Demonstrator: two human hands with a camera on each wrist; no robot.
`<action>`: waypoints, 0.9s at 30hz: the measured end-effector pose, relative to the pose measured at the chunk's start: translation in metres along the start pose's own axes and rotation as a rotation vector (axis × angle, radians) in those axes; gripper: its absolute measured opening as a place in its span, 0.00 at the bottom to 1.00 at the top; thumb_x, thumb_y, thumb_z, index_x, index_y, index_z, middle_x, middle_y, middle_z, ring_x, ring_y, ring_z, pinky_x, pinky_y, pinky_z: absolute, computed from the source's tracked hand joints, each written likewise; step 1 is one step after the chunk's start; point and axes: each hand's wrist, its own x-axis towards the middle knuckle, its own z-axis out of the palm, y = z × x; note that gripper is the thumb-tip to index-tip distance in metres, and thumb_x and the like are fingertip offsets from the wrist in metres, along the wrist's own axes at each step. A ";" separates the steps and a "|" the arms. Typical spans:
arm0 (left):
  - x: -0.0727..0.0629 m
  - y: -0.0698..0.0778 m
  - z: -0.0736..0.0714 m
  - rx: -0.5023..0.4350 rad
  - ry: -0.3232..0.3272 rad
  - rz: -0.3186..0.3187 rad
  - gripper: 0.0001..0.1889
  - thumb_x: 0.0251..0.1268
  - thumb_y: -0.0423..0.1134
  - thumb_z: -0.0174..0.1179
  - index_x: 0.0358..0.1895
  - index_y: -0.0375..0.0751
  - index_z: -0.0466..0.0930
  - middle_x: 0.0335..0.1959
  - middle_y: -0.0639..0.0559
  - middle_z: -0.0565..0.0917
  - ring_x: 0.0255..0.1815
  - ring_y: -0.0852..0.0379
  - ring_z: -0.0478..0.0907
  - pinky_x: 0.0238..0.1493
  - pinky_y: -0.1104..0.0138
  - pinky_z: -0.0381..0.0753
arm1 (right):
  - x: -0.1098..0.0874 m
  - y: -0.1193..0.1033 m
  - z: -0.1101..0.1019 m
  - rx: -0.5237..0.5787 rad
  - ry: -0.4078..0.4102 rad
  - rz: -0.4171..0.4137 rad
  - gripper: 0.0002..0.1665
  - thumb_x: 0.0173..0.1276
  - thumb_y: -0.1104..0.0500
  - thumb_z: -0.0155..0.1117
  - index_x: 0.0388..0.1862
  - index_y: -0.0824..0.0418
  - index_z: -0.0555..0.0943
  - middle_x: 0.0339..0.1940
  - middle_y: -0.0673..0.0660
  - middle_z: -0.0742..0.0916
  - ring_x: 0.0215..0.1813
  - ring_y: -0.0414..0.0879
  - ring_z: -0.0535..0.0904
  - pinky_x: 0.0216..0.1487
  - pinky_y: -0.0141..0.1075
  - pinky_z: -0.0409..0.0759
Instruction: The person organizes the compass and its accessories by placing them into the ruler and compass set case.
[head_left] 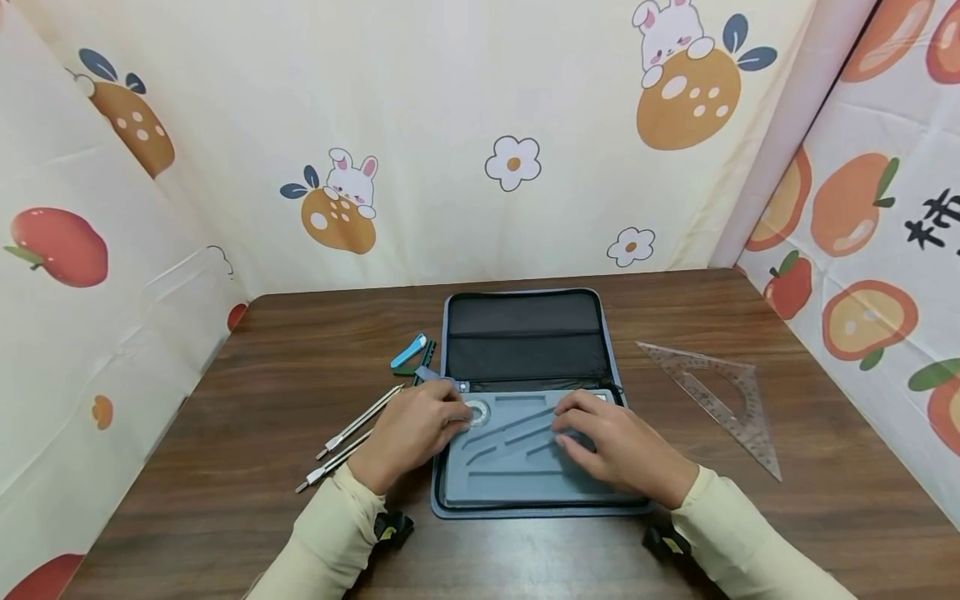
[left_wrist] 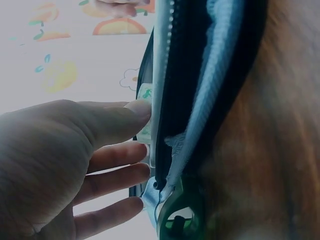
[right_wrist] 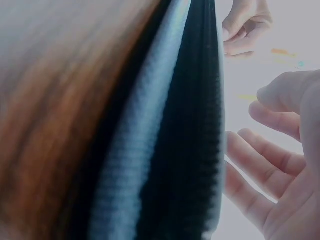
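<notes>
A blue zip case [head_left: 438,500] lies unfolded on the table, its grey moulded tray [head_left: 517,487] in the near half. My left hand [head_left: 415,427] is at the tray's upper left. Its thumb and forefinger pinch a small pale round thing [head_left: 477,412] over the tray; the left wrist view shows green print on this thing [left_wrist: 145,125], but its kind is unclear. Over the tray's right side is my right hand [head_left: 611,442], fingers loosely bent with nothing between them. In the right wrist view, lower fingertips [right_wrist: 235,142] reach the tray's edge.
Two silver compasses [head_left: 360,421] lie left of the case. Beyond them are a blue tool [head_left: 408,351] and dark green pieces [head_left: 427,354]. A clear set square [head_left: 723,400] lies to the right. Printed cloth [head_left: 450,125] encloses the wooden table [head_left: 300,358] at the back and sides.
</notes>
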 end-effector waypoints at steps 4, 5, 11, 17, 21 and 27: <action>0.000 0.001 0.003 0.004 0.018 -0.004 0.05 0.62 0.41 0.72 0.40 0.55 0.92 0.35 0.57 0.80 0.37 0.60 0.79 0.33 0.65 0.80 | 0.000 0.000 0.000 0.000 0.000 0.001 0.06 0.66 0.60 0.71 0.42 0.55 0.86 0.49 0.49 0.82 0.46 0.37 0.80 0.43 0.36 0.82; -0.001 0.001 0.004 0.006 0.021 -0.002 0.05 0.62 0.41 0.72 0.40 0.55 0.92 0.35 0.57 0.79 0.36 0.60 0.78 0.32 0.65 0.79 | 0.000 0.000 0.000 0.001 -0.001 0.000 0.06 0.66 0.61 0.71 0.42 0.55 0.86 0.49 0.48 0.82 0.46 0.37 0.80 0.42 0.36 0.82; 0.000 0.002 0.005 0.030 0.026 0.016 0.05 0.63 0.40 0.71 0.39 0.55 0.92 0.32 0.57 0.78 0.34 0.60 0.76 0.29 0.66 0.77 | 0.000 0.000 0.000 0.007 -0.004 0.008 0.06 0.66 0.60 0.70 0.42 0.55 0.86 0.48 0.48 0.82 0.45 0.36 0.81 0.42 0.36 0.82; -0.001 0.004 0.007 0.016 0.028 0.030 0.07 0.65 0.36 0.67 0.38 0.53 0.92 0.32 0.56 0.77 0.33 0.60 0.73 0.31 0.66 0.77 | -0.001 0.000 -0.001 0.014 -0.016 0.037 0.05 0.67 0.60 0.69 0.41 0.54 0.86 0.48 0.45 0.82 0.45 0.36 0.81 0.41 0.35 0.82; -0.001 0.003 0.007 -0.007 0.032 0.025 0.07 0.65 0.35 0.66 0.38 0.52 0.92 0.31 0.56 0.75 0.33 0.60 0.71 0.31 0.67 0.75 | -0.001 0.000 -0.001 0.014 -0.025 0.051 0.05 0.68 0.60 0.69 0.42 0.53 0.86 0.48 0.45 0.82 0.45 0.35 0.81 0.41 0.36 0.82; -0.003 0.000 0.003 -0.015 0.000 0.005 0.07 0.67 0.37 0.66 0.42 0.50 0.91 0.33 0.55 0.75 0.33 0.60 0.70 0.30 0.67 0.73 | -0.002 -0.001 0.000 0.012 -0.047 0.085 0.05 0.68 0.59 0.69 0.42 0.52 0.86 0.48 0.43 0.82 0.45 0.35 0.81 0.42 0.37 0.82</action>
